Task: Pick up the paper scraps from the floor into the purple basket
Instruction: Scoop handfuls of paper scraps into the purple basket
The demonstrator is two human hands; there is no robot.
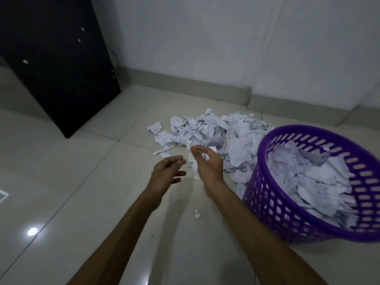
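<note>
- The right hand [207,163] curls its fingers around a few white paper bits and holds them above the floor [82,182].
- The left hand [167,173] is just beside it, with straight, loose fingers, holding nothing.
- One big pile of paper scraps [213,130] lies on the floor just past both hands, too many to count.
- One purple basket [267,194] stands to the right, touching the pile, already partly full of paper.
- One tiny scrap [197,214] lies alone between the two arms.
- A black cabinet [61,64] stands far left.
</note>
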